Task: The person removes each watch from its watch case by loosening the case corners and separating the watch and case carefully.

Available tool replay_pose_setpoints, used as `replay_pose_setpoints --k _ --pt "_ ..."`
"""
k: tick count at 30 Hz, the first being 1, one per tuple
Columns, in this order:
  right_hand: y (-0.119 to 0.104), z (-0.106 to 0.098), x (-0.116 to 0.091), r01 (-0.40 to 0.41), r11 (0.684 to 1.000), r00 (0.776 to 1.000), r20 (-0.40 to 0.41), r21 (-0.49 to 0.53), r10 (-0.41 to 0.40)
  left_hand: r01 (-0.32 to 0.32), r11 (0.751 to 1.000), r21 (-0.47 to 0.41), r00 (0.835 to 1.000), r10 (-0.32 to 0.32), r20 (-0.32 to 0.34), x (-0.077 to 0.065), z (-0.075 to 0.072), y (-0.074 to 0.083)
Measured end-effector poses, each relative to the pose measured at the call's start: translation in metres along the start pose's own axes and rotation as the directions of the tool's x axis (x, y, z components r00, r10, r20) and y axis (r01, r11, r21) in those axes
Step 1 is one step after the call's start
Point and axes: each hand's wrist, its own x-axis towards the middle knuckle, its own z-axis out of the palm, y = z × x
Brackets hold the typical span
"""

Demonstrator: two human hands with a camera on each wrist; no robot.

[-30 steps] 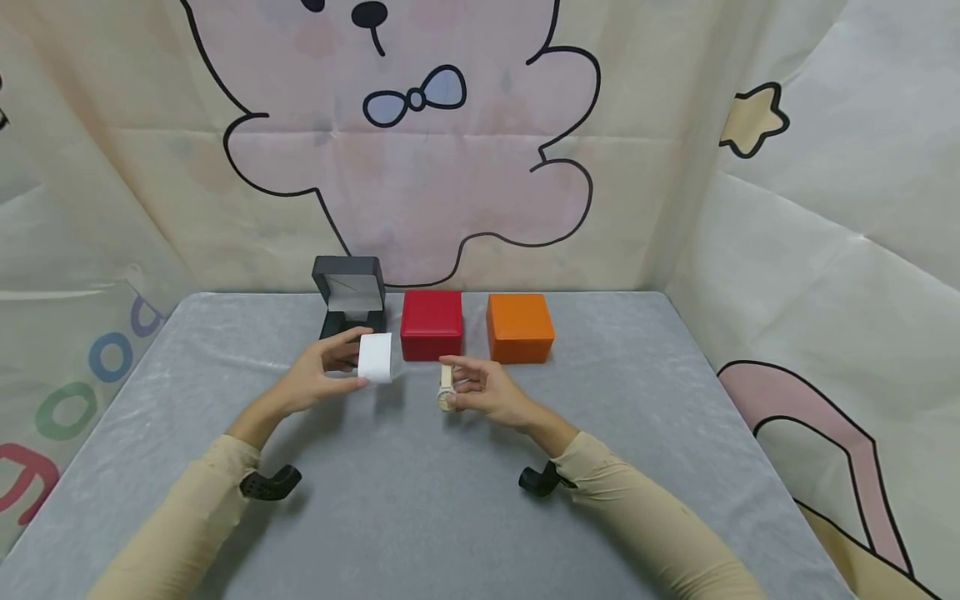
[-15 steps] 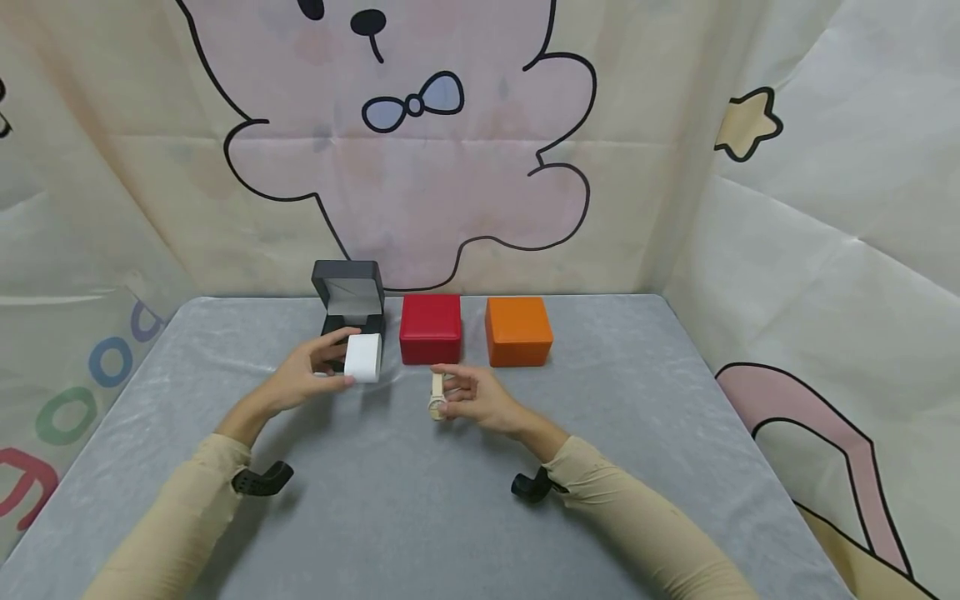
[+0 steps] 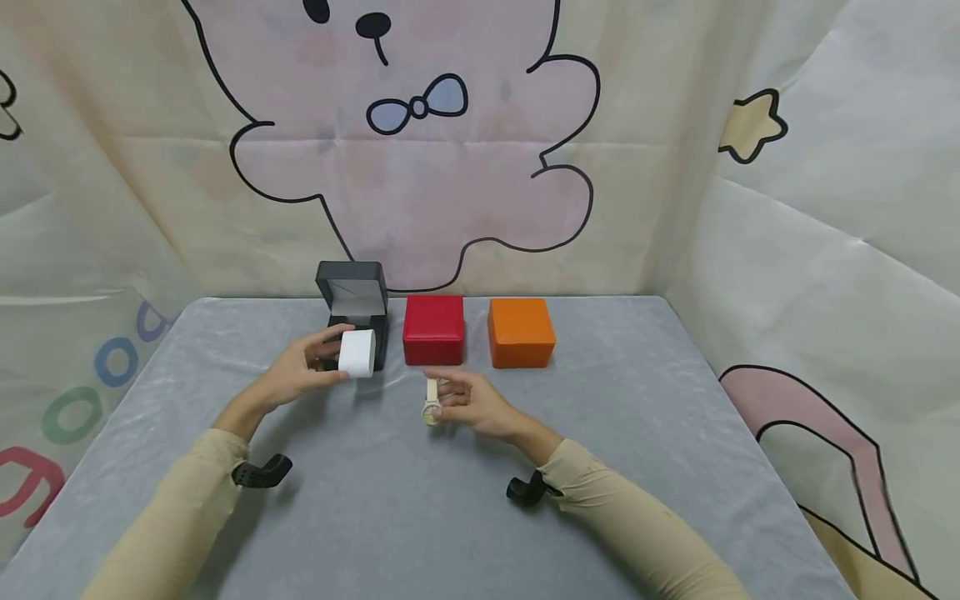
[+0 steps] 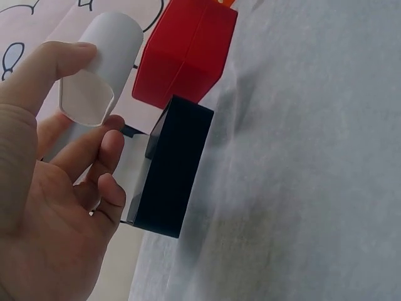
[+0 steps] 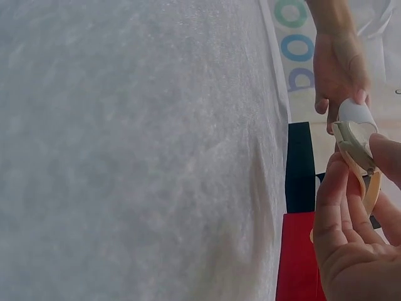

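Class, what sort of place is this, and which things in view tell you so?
Probably a small staged demonstration corner: a cartoon-printed backdrop hangs behind a grey-covered table, where an open black box, a red box and an orange box stand in a row.

A smooth white cylinder (image 3: 356,353) with a flattened, rounded cross-section was held raised, its material hard to tell. In the left-wrist view its length ran towards 1 o'clock, and its off-white end, edged by a thin white rim, faced 7 o'clock. A round-cased pale wristwatch (image 3: 431,404) with a cream strap was held apart from it, at its 4 o'clock in the head view. There the strap pointed towards 12 and the dial sat at 6, its markings too small to read.
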Motion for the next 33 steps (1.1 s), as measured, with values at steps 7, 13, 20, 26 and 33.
replay_pose_setpoints --k 7,13,20,26,33 --pt "0.0 0.003 0.004 0.009 1.0 1.0 -0.005 -0.008 -0.009 0.011 1.0 0.005 1.0 -0.011 -0.018 0.002 -0.005 0.0" --pt "0.0 0.004 0.006 0.01 1.0 1.0 -0.015 -0.023 -0.011 0.046 0.999 0.005 0.998 -0.046 -0.033 0.006 -0.007 -0.002" --pt "-0.003 0.009 0.013 -0.036 0.999 0.999 -0.011 -0.032 0.035 0.096 0.995 0.023 0.994 -0.095 -0.052 0.009 -0.014 -0.007" --pt "-0.001 0.014 0.02 -0.03 0.999 1.0 0.005 -0.04 0.031 0.147 0.986 0.079 0.989 -0.143 -0.048 0.013 -0.02 -0.008" --pt "0.001 0.02 0.026 -0.05 0.999 0.998 0.023 -0.019 0.05 0.163 0.985 0.06 0.986 -0.16 -0.041 0.015 -0.023 -0.007"
